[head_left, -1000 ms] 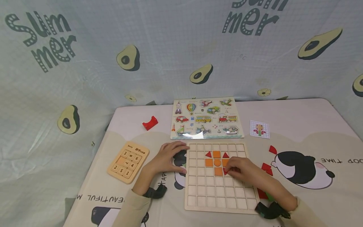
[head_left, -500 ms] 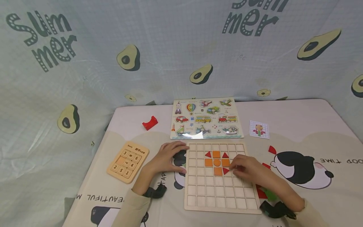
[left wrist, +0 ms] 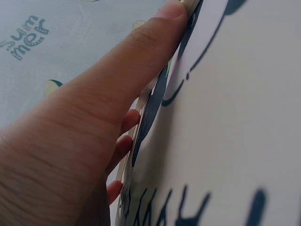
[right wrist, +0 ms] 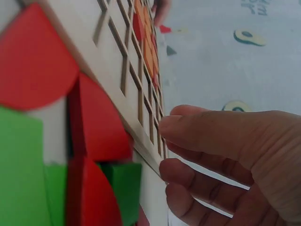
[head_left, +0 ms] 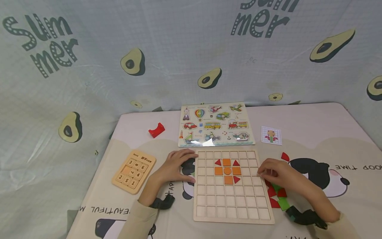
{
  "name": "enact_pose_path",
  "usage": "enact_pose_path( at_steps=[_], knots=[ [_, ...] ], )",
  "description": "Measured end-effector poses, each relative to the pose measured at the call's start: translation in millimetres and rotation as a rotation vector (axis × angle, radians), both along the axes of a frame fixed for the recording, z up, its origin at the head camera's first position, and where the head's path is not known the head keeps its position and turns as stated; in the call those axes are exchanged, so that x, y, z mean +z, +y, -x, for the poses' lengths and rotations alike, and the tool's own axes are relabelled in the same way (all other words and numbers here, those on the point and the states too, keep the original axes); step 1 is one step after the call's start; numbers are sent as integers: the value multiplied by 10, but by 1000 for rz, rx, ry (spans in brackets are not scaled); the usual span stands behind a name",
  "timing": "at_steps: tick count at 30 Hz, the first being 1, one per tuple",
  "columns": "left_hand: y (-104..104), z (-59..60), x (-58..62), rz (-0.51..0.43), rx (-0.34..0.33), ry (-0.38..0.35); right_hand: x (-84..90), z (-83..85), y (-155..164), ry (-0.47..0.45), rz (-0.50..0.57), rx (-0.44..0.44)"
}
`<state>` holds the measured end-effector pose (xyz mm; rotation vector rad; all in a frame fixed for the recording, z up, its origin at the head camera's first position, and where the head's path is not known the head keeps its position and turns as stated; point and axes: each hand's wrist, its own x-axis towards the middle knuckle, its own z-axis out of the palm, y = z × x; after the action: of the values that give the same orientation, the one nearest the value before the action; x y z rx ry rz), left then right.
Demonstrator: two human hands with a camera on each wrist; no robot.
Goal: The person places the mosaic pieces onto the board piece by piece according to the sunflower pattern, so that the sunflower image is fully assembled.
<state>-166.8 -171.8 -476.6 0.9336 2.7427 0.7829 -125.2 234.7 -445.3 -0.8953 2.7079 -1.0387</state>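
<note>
A wooden grid board (head_left: 232,202) lies on the table in front of me. Near its top sits a cross of orange pieces (head_left: 227,171) with red triangles (head_left: 218,162) at three corners. My left hand (head_left: 186,163) rests flat on the table against the board's left edge, fingers straight (left wrist: 141,52). At the board's right edge hovers my right hand (head_left: 264,172), fingers loosely curled (right wrist: 207,132) and holding nothing. Loose red and green pieces (head_left: 277,196) lie just below that hand; in the right wrist view the red ones (right wrist: 37,61) lie close beside the board's rim (right wrist: 108,84).
A vehicle peg puzzle (head_left: 215,124) lies behind the board, with a small pattern card (head_left: 271,135) to its right. On the left are a number slide puzzle (head_left: 134,171) and a red arch block (head_left: 157,129). One red piece (head_left: 285,156) lies alone. A printed cloth backdrop rises behind the table.
My right hand let go of the red triangle, now lying in the cell below and right of the orange cross, and moved right to the board's edge. The left hand stayed put.
</note>
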Motion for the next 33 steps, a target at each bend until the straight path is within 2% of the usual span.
enact_pose_path(
  at_steps=[9,13,18,23,25,29,33],
  knots=[
    [3,-2,8,-2,-9,10,86,2,205,-69,-66,-64],
    [-2,-6,17,0,-6,7,93,16,261,-74,-63,-29],
    [-2,-4,14,-5,-5,8,22,59,348,7,-31,-7],
    [-4,-3,3,-2,-5,9,-86,108,437,145,-5,-37],
    [-7,-1,-4,7,-3,6,-111,119,474,154,-20,-53],
    [-11,8,-19,10,1,2,-104,115,547,53,-67,-62],
    [-12,16,-33,3,4,6,-70,92,593,-54,-84,-32]
  ],
)
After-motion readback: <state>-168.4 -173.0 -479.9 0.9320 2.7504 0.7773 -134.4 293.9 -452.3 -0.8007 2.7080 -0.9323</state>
